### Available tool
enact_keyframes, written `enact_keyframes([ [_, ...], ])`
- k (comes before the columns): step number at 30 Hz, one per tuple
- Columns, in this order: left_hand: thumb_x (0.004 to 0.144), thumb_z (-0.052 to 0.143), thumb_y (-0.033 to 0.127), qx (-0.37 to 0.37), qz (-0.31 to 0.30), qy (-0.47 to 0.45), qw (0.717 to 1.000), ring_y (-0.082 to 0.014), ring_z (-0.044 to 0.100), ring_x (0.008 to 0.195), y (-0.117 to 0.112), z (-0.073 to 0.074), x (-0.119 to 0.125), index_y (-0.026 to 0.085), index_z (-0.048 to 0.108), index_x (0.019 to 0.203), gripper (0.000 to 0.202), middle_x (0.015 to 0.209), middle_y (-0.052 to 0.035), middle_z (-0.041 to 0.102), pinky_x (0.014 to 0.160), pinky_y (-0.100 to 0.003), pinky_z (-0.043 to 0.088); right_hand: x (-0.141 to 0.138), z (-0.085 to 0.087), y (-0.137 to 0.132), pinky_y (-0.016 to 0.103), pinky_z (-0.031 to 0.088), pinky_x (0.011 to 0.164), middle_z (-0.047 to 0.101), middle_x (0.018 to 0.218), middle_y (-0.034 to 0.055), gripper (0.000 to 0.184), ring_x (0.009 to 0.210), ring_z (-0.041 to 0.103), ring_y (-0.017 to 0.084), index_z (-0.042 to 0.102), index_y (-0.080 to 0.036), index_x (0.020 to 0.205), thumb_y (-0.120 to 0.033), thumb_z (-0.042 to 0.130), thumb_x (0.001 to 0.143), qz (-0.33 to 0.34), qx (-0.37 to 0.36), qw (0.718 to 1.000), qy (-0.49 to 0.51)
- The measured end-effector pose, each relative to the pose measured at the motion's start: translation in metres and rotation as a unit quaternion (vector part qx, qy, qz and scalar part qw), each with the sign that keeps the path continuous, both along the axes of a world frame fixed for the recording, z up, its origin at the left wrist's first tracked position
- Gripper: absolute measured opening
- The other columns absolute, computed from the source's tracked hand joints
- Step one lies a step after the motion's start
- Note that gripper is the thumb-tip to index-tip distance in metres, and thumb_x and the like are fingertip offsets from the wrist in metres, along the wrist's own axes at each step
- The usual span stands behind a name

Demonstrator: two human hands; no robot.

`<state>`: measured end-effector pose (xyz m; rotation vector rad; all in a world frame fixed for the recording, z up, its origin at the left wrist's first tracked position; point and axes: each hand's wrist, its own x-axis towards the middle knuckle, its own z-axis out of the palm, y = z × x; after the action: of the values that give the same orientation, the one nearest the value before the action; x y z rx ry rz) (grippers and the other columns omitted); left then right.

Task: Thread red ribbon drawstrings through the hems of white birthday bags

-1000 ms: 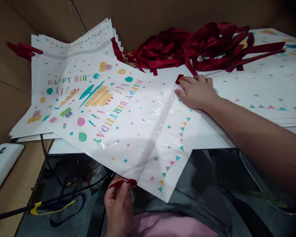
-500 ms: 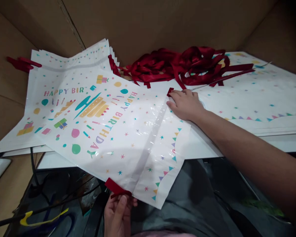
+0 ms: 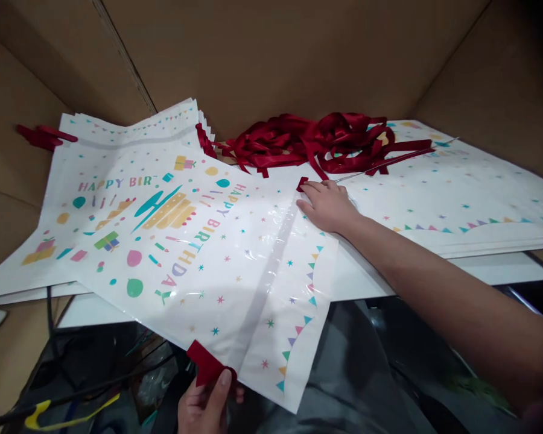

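A white plastic sheet or bag point(image 3: 248, 265) printed with "HAPPY BIRTHDAY", stars and bunting lies slanted over the table edge. A translucent band runs across it. At its lower corner my left hand point(image 3: 208, 401) is closed, the thumb pinching a red ribbon point(image 3: 203, 361) against the band's end. My right hand point(image 3: 328, 205) rests at the band's far end, its fingers bent over a short red ribbon end point(image 3: 302, 183). From beside that hand a thin metal rod point(image 3: 366, 171) slants to the upper right, alongside a strip of ribbon. The right fingertips' undersides are hidden.
Behind lies a tangled heap of red ribbons point(image 3: 280, 141). Similar printed sheets are stacked at the left point(image 3: 95, 160) and right point(image 3: 434, 199). Brown cardboard walls point(image 3: 271, 54) enclose the back and sides. Below the table edge are black cables point(image 3: 49, 325) and a yellow strip point(image 3: 72, 422).
The view has tilted up slightly, so most things sit lower. The red ribbon at my left hand has turned and shows a broader flat face. My right hand keeps its place on the sheet.
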<state>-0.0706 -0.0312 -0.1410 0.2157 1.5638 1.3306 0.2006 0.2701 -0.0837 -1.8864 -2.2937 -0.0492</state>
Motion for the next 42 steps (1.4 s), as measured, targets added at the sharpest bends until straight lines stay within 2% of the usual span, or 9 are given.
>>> enact_keyframes([
  [4, 0.062, 0.087, 0.046, 0.046, -0.048, 0.172, 0.983, -0.0164, 0.062, 0.055, -0.013, 0.007, -0.004, 0.014, 0.074, 0.064, 0.035, 0.059, -0.0059, 0.07, 0.054, -0.023, 0.052, 0.001, 0.0, 0.0, 0.06, 0.035, 0.105, 0.045, 0.153, 0.0111, 0.062, 0.132, 0.04, 0.042, 0.051, -0.018, 0.144, -0.052, 0.029, 0.097, 0.001, 0.001, 1.0, -0.006],
  [8, 0.065, 0.086, 0.04, 0.076, -0.101, 0.255, 0.959, -0.0199, 0.066, 0.06, -0.019, 0.007, -0.008, 0.014, 0.076, 0.068, 0.028, 0.063, -0.0073, 0.072, 0.059, -0.026, 0.055, 0.001, 0.0, 0.001, 0.06, 0.034, 0.103, 0.045, 0.152, 0.0137, 0.064, 0.13, 0.04, 0.043, 0.051, -0.017, 0.143, -0.054, 0.028, 0.096, -0.003, -0.014, 1.0, -0.012],
  [12, 0.064, 0.088, 0.038, 0.086, -0.052, 0.171, 0.98, -0.0189, 0.068, 0.061, -0.021, 0.0, -0.01, 0.015, 0.076, 0.083, 0.033, 0.072, -0.0072, 0.075, 0.059, -0.026, 0.057, 0.002, 0.0, 0.0, 0.06, 0.033, 0.104, 0.044, 0.153, 0.0135, 0.064, 0.131, 0.039, 0.042, 0.05, -0.017, 0.144, -0.053, 0.027, 0.097, -0.004, -0.016, 1.0, -0.013],
  [16, 0.066, 0.087, 0.041, 0.12, 0.026, 0.061, 0.99, -0.0152, 0.063, 0.053, -0.015, 0.004, -0.006, 0.016, 0.069, 0.08, 0.034, 0.065, -0.0025, 0.07, 0.053, -0.025, 0.054, 0.001, 0.001, -0.001, 0.06, 0.033, 0.104, 0.044, 0.153, 0.0137, 0.063, 0.13, 0.039, 0.042, 0.05, -0.017, 0.144, -0.053, 0.027, 0.098, -0.005, -0.018, 1.0, -0.011],
  [21, 0.069, 0.087, 0.04, 0.12, 0.034, 0.004, 0.992, -0.0121, 0.06, 0.053, -0.007, 0.011, -0.002, 0.016, 0.066, 0.079, 0.033, 0.06, 0.0009, 0.064, 0.051, -0.022, 0.051, 0.0, 0.0, 0.0, 0.06, 0.034, 0.103, 0.045, 0.152, 0.0132, 0.065, 0.129, 0.04, 0.042, 0.05, -0.017, 0.144, -0.054, 0.025, 0.097, -0.009, -0.018, 1.0, -0.019],
  [24, 0.073, 0.084, 0.04, 0.122, 0.022, 0.01, 0.992, -0.0119, 0.06, 0.055, -0.01, 0.006, -0.005, 0.016, 0.066, 0.079, 0.031, 0.064, -0.0002, 0.065, 0.052, -0.022, 0.051, 0.0, 0.0, 0.0, 0.061, 0.035, 0.102, 0.044, 0.153, 0.0131, 0.066, 0.129, 0.04, 0.043, 0.049, -0.017, 0.145, -0.054, 0.024, 0.097, -0.007, -0.016, 1.0, -0.021],
  [31, 0.076, 0.081, 0.03, 0.201, -0.038, 0.143, 0.968, -0.0139, 0.061, 0.059, -0.027, -0.012, -0.027, 0.015, 0.068, 0.07, 0.021, 0.068, -0.0021, 0.066, 0.058, -0.024, 0.053, 0.001, -0.001, 0.001, 0.061, 0.036, 0.104, 0.043, 0.154, 0.0114, 0.065, 0.13, 0.04, 0.042, 0.049, -0.018, 0.145, -0.054, 0.024, 0.097, -0.009, -0.015, 0.999, -0.028],
  [37, 0.075, 0.081, 0.026, 0.214, -0.05, 0.128, 0.967, -0.0149, 0.063, 0.061, -0.036, -0.017, -0.039, 0.016, 0.07, 0.072, 0.015, 0.069, -0.0013, 0.067, 0.06, -0.027, 0.054, 0.002, -0.003, 0.002, 0.062, 0.034, 0.105, 0.042, 0.154, 0.0125, 0.065, 0.131, 0.039, 0.042, 0.048, -0.017, 0.146, -0.054, 0.024, 0.098, -0.004, -0.009, 1.0, -0.028],
  [42, 0.069, 0.086, 0.031, 0.184, -0.008, 0.086, 0.979, -0.0133, 0.063, 0.056, -0.026, -0.008, -0.03, 0.017, 0.07, 0.076, 0.022, 0.064, 0.0001, 0.067, 0.057, -0.024, 0.054, 0.001, 0.0, 0.0, 0.061, 0.034, 0.105, 0.041, 0.155, 0.0123, 0.065, 0.131, 0.04, 0.042, 0.047, -0.017, 0.147, -0.053, 0.025, 0.097, -0.009, -0.019, 0.999, -0.027],
])
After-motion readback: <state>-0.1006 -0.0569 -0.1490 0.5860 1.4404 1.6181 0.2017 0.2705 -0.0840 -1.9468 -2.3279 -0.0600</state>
